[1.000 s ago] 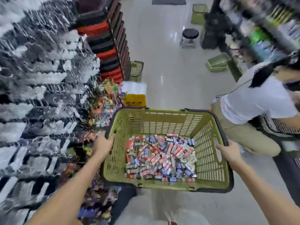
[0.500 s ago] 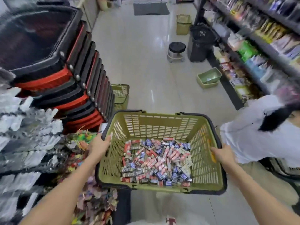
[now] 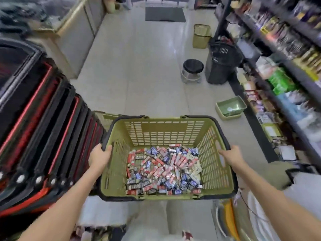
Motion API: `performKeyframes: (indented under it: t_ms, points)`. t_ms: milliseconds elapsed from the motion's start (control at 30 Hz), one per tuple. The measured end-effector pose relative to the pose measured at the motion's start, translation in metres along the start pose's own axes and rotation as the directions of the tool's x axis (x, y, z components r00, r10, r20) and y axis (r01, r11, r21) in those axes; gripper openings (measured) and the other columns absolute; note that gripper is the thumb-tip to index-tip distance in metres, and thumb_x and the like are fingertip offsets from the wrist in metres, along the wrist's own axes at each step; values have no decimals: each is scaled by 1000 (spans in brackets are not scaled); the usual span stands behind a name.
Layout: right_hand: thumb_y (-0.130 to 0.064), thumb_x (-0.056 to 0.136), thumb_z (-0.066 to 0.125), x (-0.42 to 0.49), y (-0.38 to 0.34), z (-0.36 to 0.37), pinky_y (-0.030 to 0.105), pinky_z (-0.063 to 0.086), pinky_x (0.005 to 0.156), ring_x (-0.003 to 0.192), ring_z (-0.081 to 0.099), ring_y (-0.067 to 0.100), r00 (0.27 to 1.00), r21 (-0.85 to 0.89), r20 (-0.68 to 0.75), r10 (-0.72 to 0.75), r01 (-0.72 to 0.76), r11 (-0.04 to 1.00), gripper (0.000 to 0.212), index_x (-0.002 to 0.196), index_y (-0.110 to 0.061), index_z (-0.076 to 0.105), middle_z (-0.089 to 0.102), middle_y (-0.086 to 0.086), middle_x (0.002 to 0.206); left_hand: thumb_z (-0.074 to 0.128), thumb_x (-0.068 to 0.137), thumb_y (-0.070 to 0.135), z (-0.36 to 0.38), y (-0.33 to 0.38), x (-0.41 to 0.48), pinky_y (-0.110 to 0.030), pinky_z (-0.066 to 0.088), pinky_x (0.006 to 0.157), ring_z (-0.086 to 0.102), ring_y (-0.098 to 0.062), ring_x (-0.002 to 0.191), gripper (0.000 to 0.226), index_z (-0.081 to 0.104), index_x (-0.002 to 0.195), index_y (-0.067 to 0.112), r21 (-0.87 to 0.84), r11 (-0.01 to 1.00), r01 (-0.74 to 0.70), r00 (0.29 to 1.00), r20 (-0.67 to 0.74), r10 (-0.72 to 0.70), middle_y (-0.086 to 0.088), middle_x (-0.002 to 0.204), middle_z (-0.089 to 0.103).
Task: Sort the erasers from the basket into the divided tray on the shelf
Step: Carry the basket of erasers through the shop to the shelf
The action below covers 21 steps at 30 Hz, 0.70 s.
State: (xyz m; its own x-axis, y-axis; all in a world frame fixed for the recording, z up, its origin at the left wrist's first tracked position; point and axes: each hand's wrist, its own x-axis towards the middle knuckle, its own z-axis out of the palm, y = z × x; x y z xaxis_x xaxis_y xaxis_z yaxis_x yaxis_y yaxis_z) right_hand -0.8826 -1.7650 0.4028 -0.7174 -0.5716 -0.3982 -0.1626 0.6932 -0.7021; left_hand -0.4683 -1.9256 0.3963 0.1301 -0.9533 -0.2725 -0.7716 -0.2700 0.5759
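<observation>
the person holds the olive green basket (image 3: pixel 166 133) in the air above the shop floor (image 3: pixel 139 66). the left hand (image 3: pixel 99 158) grips the left rim, its fingers curled over the black edge. the right hand (image 3: pixel 231 156) grips the right rim in the same way. the erasers (image 3: pixel 163 169), in red and blue wrappers, lie in a loose heap on the basket bottom. stacked black and red baskets (image 3: pixel 43 127) stand at the left, and product shelves (image 3: pixel 286 66) at the right.
</observation>
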Motion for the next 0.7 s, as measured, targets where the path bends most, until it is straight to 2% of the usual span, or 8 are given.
performKeyframes:
  t_ms: [67,167,233,300,333,500,633,700]
  points:
    - [-12,84,65,43,-25,5,31,39,59,60,53,22,1000,24,-13,12,-12,1000,12,76,-7,59,53,3,59,51,96,31,11,33,45,-35,38,59,54,-29,74,32,58,104,1,-18,1000,11,1000,10,-11,-13,84,60]
    - [-3,83,63,98,-63,8,30,34,53,52,45,17,998,63,-25,58,-56,996,21,66,-10,54,46,2,53,51,95,31,23,86,108,-34,38,59,54,-29,70,29,58,100,3,-36,999,6,998,55,-4,-11,79,59]
    - [0,82,62,136,-88,6,30,34,53,57,46,19,996,100,-25,87,-84,991,17,68,-4,55,48,7,58,52,94,30,29,126,151,-34,35,60,51,-27,70,26,59,99,5,-53,998,-20,998,60,23,-7,75,56]
    - [1,82,62,172,-110,2,32,38,60,67,50,22,993,132,-51,107,-100,986,2,84,1,60,53,13,70,53,94,32,38,167,191,-34,35,63,51,-26,73,27,59,101,7,-68,997,-48,996,71,53,-9,80,59]
    - [0,82,62,191,-120,0,32,39,61,68,51,23,991,145,-60,118,-108,984,5,87,1,61,54,14,71,54,94,35,45,188,210,-34,36,64,53,-27,75,27,59,102,9,-72,995,-61,993,92,68,-10,83,61]
    - [2,81,61,304,-165,-12,30,35,51,55,47,19,985,165,-83,149,-134,977,8,75,-2,58,49,6,57,51,96,34,93,288,313,-37,42,74,59,-35,88,34,57,111,4,-52,994,-94,981,163,102,-16,90,61]
    - [3,82,61,414,-196,-25,27,39,50,60,55,17,988,196,-85,127,-109,975,8,87,-2,62,58,3,65,52,95,32,145,366,389,-35,39,64,58,-33,81,35,59,110,1,-30,991,-132,974,182,135,-14,83,60]
    - [0,81,62,471,-216,-36,30,47,57,67,60,21,989,184,-88,120,-102,978,11,91,-3,63,63,7,74,52,95,33,166,408,422,-37,42,69,59,-36,86,37,58,112,1,-15,994,-110,980,163,112,-17,88,63]
